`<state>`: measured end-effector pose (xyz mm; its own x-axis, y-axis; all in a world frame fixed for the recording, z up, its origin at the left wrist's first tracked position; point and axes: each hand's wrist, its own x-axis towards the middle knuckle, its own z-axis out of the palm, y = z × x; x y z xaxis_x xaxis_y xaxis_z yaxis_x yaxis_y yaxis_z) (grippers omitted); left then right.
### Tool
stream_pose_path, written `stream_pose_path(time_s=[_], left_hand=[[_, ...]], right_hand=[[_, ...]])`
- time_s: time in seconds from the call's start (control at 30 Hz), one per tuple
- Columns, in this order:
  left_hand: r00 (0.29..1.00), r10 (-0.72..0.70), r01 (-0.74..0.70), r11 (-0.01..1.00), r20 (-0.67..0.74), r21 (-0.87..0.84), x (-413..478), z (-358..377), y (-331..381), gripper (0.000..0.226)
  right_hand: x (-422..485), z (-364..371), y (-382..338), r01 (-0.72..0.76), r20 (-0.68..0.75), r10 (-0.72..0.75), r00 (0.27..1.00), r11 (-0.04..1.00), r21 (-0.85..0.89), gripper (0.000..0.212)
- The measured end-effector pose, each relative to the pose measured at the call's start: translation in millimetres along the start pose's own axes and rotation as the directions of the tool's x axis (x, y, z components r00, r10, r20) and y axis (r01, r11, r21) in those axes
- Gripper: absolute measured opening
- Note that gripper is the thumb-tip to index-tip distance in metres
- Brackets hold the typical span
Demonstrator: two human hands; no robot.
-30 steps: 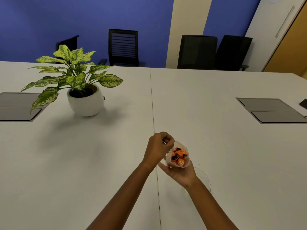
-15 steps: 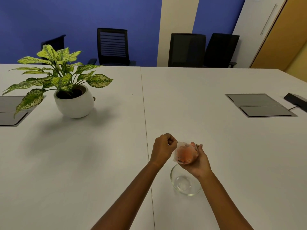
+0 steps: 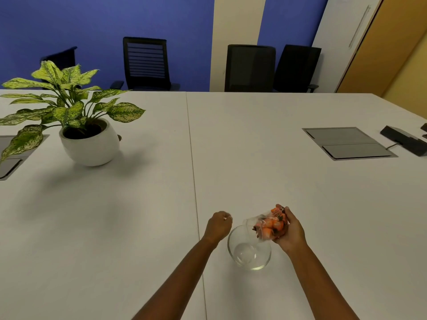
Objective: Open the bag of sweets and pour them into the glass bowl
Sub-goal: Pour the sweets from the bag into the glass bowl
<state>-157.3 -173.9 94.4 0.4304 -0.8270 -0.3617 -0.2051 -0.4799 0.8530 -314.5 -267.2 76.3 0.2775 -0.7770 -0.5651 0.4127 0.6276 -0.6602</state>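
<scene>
A white table point(image 3: 254, 139) is backed at twelve o'clock by black chairs point(image 3: 250, 68) and a blue wall point(image 3: 92, 24).

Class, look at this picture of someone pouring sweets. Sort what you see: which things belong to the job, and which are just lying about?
Part of the job:
- bag of sweets, held tilted in the right hand
- glass bowl below it
- left hand, closed, beside the bowl

Just lying about:
- potted plant
- black device with a cable
- grey table hatch
- office chairs

Clear bag of orange sweets point(image 3: 270, 225) tilted over empty glass bowl point(image 3: 249, 250)
</scene>
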Motion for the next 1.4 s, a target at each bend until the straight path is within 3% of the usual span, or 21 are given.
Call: stream_pose_path(time_s=[0.17, 0.27, 0.43, 0.83, 1.03, 1.13, 1.23, 1.4], left_hand=[[0.945, -0.238, 0.282, 0.941, 0.226, -0.187, -5, 6, -10, 0.053], [0.932, -0.255, 0.313, 0.925, 0.260, -0.216, -3, 10, -14, 0.052], [0.932, -0.253, 0.311, 0.925, 0.258, -0.217, 0, 13, -15, 0.054], [0.940, -0.260, 0.307, 0.926, 0.220, -0.218, 1, 18, -20, 0.053], [0.945, -0.255, 0.299, 0.928, 0.204, -0.221, 1, 19, -20, 0.048], [0.949, -0.250, 0.290, 0.933, 0.195, -0.216, 1, 20, -20, 0.046], [0.949, -0.252, 0.290, 0.933, 0.187, -0.214, 2, 21, -20, 0.044], [0.950, -0.259, 0.293, 0.933, 0.176, -0.209, 2, 21, -22, 0.041]], right_hand=[[-7, -4, 7, 0.198, 0.035, -0.198, 0.980, 0.921, -0.336, 0.028], [-10, 2, 13, 0.295, 0.065, -0.303, 0.951, 0.821, -0.488, 0.025], [-11, 8, 21, 0.348, 0.116, -0.353, 0.929, 0.722, -0.598, 0.027], [-20, 18, 31, 0.472, 0.226, -0.495, 0.839, 0.455, -0.755, 0.022], [-23, 11, 36, 0.501, 0.336, -0.472, 0.815, 0.281, -0.819, 0.019], [-28, 11, 35, 0.518, 0.337, -0.489, 0.804, 0.299, -0.802, 0.015], [-34, 13, 30, 0.542, 0.320, -0.545, 0.775, 0.313, -0.780, 0.036], [-43, 15, 24, 0.584, 0.364, -0.629, 0.687, 0.180, -0.792, 0.037]])
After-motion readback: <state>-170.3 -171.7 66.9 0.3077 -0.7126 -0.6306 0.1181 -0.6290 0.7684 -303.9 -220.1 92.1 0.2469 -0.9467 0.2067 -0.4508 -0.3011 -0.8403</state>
